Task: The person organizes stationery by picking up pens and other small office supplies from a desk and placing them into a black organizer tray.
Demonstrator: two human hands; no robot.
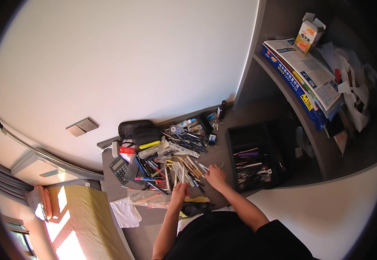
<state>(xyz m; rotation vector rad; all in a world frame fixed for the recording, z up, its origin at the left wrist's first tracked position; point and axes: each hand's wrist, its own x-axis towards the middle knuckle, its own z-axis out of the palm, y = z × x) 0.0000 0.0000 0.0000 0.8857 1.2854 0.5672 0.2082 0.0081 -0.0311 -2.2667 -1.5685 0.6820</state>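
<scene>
A large spread of pens and pencils [188, 141] covers the desk in front of me. My left hand [179, 192] is closed at the near edge of the pile, around slim whitish pens [176, 177] that point away from me. Just to the right, my right hand [215, 177] has its fingers bent on a light-coloured pen [203, 167] at the pile's right side. Wooden pencils [193, 164] and a loop of yellow cord [172, 160] lie between and beyond the hands. Palms and some fingertips are hidden.
A black organizer tray [229, 141] with pens stands on the right, below a shelf [279, 82] of papers and plastic bags. A calculator [119, 169], a black pouch [140, 131] and a white cloth [126, 212] lie left. The wall [154, 65] closes off the back.
</scene>
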